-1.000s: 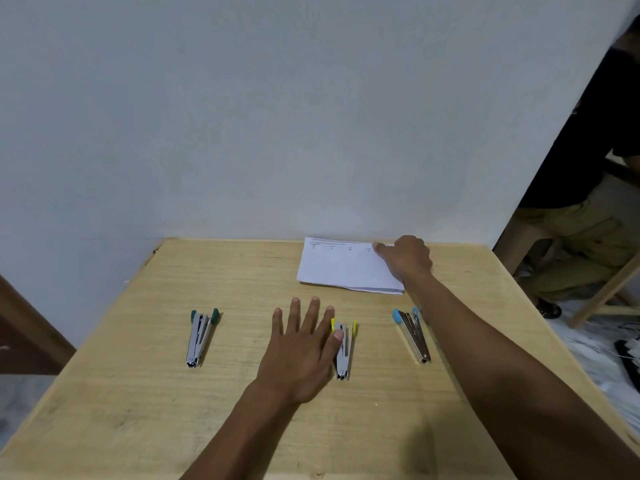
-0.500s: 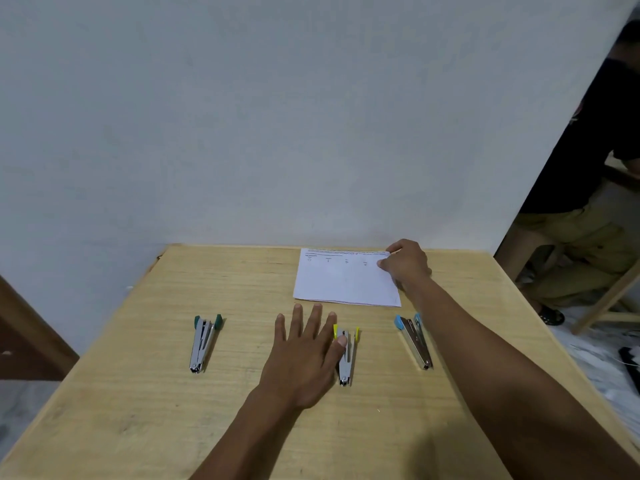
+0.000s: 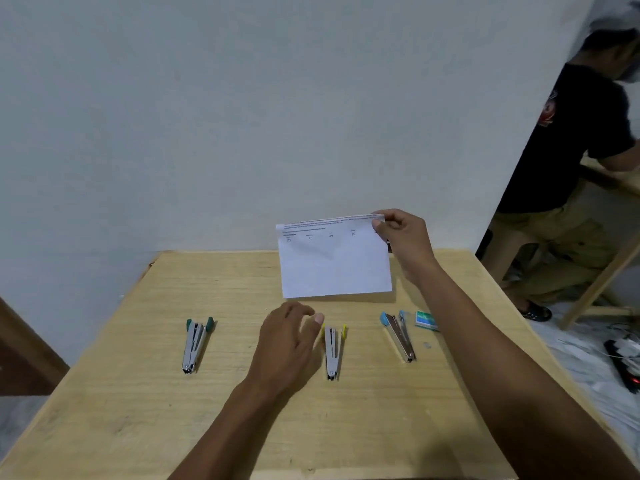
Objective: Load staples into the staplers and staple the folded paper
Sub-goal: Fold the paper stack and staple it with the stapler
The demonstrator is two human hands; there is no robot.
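The pale wooden table (image 3: 138, 427) fills the near ground. Over it the left hand (image 3: 287, 344) hangs with loosely curled fingers, gripping nothing, just beside the yellow stapler (image 3: 332, 351). A green stapler (image 3: 194, 344) lies well to its left. A blue stapler (image 3: 398, 336) lies to the right, next to a small staple box (image 3: 425, 320). Farther back, the right hand (image 3: 403, 244) pinches the top corner of the folded paper (image 3: 334, 261), tilting it up before the plain white wall (image 3: 207, 116). Another person (image 3: 571, 140) in a black shirt sits at far right.
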